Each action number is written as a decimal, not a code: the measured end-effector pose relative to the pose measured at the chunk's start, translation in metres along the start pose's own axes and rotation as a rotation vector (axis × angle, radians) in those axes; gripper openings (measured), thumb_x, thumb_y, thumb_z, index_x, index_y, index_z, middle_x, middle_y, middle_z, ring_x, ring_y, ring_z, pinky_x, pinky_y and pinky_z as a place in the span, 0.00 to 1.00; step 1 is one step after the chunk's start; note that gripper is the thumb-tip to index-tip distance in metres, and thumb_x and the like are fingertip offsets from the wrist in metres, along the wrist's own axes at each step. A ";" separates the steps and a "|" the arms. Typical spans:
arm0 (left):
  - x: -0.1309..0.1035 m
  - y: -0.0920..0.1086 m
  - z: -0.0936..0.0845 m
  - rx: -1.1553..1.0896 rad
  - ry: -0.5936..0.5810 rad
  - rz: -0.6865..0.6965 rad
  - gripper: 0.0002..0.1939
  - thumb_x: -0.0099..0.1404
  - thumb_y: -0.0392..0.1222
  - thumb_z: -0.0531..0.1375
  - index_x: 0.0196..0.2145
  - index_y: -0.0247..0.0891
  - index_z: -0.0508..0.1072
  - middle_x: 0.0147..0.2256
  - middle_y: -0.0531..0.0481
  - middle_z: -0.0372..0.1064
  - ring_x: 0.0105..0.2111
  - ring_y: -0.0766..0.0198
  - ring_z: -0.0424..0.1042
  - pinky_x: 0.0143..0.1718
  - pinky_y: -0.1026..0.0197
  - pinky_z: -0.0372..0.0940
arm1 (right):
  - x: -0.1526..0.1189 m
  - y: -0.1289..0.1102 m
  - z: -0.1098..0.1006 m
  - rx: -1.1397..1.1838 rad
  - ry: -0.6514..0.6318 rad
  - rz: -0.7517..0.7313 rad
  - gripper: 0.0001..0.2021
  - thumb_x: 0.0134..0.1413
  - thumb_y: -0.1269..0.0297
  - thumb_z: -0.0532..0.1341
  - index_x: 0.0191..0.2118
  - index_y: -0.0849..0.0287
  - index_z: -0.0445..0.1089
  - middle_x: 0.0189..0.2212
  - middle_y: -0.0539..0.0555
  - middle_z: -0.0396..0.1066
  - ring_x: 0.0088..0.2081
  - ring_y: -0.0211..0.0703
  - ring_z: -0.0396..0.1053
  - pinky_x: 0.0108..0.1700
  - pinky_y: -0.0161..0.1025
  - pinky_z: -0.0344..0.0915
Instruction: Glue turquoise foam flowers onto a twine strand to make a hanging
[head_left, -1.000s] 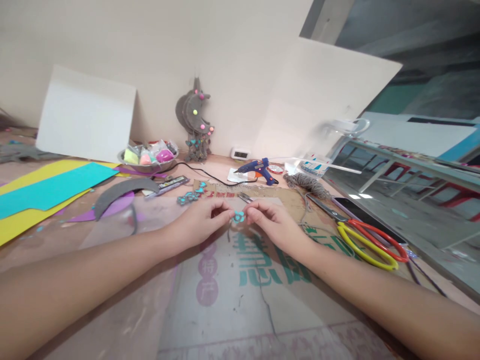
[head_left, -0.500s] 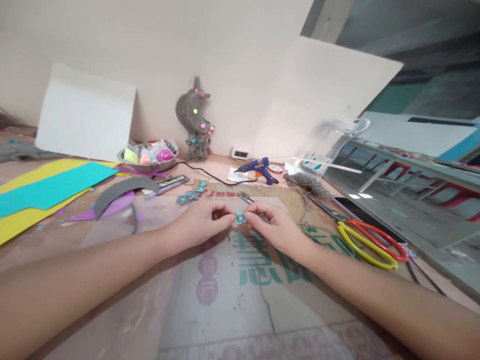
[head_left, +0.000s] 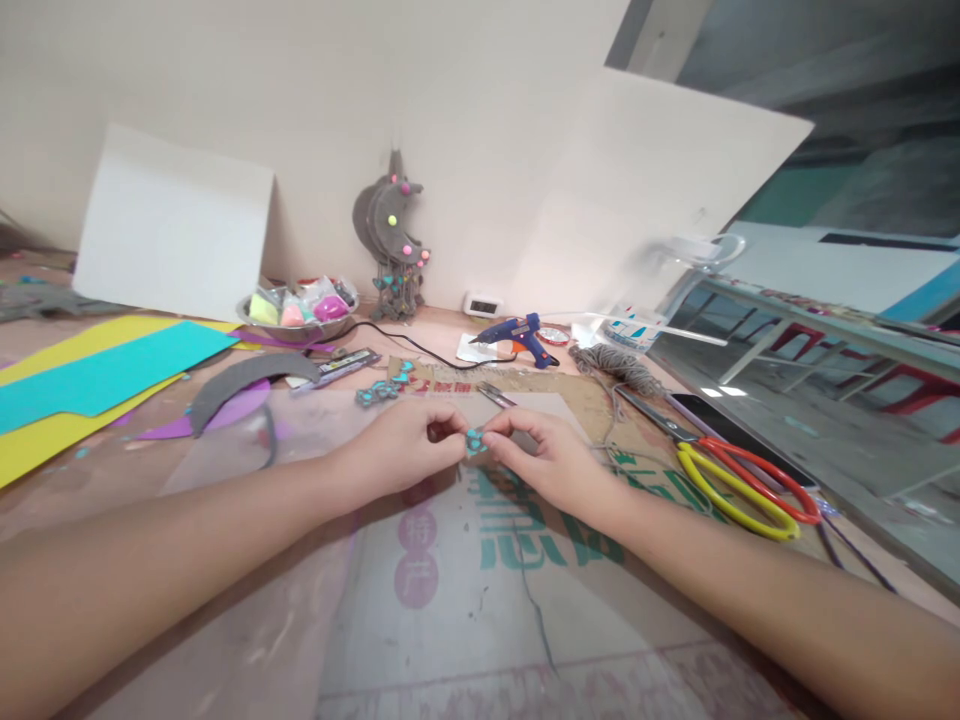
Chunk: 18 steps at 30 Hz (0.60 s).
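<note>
The left hand (head_left: 409, 445) and the right hand (head_left: 551, 455) both pinch a little blue piece (head_left: 474, 441) with thumb and finger, in the middle, over the printed sheet (head_left: 450, 630). Big scissors (head_left: 691, 437) lie to the right. A blue glue gun (head_left: 521, 335) sits on the far side. More blue bits (head_left: 382, 391) lie just past the left hand.

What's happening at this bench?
A person pinches a small turquoise piece between the fingertips, left grip on one side and right grip on the other. More turquoise-and-grey pieces lie just beyond the left grip. The blue glue gun sits farther back and the scissors lie off to the right, neither in hand.
</note>
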<state>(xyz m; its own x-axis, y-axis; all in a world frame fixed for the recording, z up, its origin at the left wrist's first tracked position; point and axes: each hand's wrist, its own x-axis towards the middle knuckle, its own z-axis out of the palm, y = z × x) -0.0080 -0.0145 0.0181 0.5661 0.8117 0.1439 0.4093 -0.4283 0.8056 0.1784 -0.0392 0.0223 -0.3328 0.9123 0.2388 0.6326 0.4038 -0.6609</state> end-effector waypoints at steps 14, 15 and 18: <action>-0.001 0.002 -0.001 -0.067 0.030 -0.056 0.12 0.57 0.45 0.52 0.26 0.36 0.71 0.19 0.55 0.64 0.19 0.70 0.61 0.20 0.69 0.55 | 0.001 -0.003 -0.001 0.089 0.018 0.065 0.08 0.53 0.64 0.54 0.27 0.59 0.65 0.21 0.48 0.64 0.23 0.34 0.60 0.27 0.32 0.60; -0.001 0.002 -0.001 -0.062 0.027 -0.050 0.11 0.57 0.44 0.53 0.26 0.36 0.71 0.19 0.56 0.64 0.19 0.70 0.61 0.20 0.69 0.55 | 0.001 -0.003 0.000 0.088 0.017 0.066 0.08 0.53 0.64 0.54 0.27 0.59 0.65 0.21 0.48 0.63 0.23 0.34 0.60 0.27 0.32 0.60; -0.001 0.002 -0.001 -0.049 0.019 -0.028 0.09 0.56 0.41 0.52 0.27 0.36 0.71 0.18 0.56 0.64 0.19 0.71 0.61 0.21 0.69 0.55 | 0.000 -0.002 0.000 0.097 0.006 0.072 0.07 0.53 0.64 0.54 0.27 0.59 0.65 0.21 0.48 0.63 0.23 0.34 0.60 0.27 0.32 0.60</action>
<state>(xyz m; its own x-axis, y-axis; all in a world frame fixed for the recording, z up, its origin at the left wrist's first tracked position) -0.0082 -0.0155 0.0206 0.5411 0.8306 0.1312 0.3893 -0.3857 0.8365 0.1769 -0.0395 0.0238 -0.2841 0.9393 0.1925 0.5839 0.3288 -0.7423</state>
